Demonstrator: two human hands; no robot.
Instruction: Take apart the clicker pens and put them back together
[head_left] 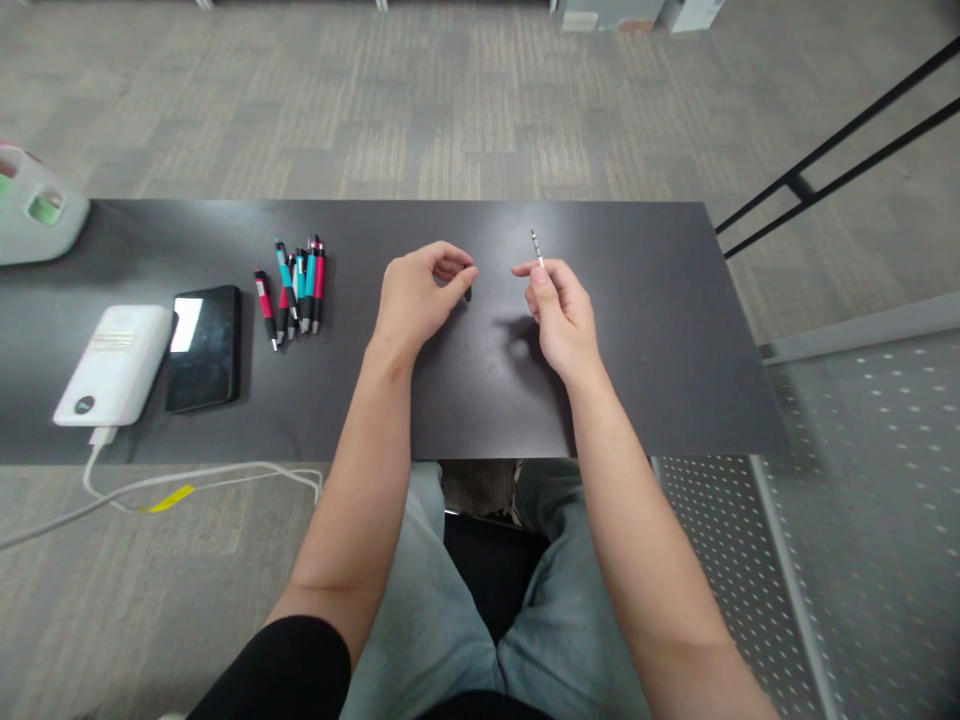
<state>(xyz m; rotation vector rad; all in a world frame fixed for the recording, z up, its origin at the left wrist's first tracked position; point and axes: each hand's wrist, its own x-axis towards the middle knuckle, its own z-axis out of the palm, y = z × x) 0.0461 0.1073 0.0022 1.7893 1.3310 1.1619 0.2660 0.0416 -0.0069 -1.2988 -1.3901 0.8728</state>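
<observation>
My left hand (431, 290) is closed above the dark table (645, 330), with thumb and fingertips pinched on a small dark piece (469, 293) that shows only in part. To its right, my right hand (556, 308) is closed on a thin striped stick (536, 246), light with dark bands, held between thumb and fingers and pointing up and away. The two hands are apart. Left of my left hand lie several pens (309, 290), some red and black, others blue and black, side by side in a loose group.
A black phone-like device (202, 350) and a white power bank (116, 365) with a white cable (150, 482) are at the left. A whitish container (45, 215) stands at the far left. Black rails (806, 190) run past the table's right end.
</observation>
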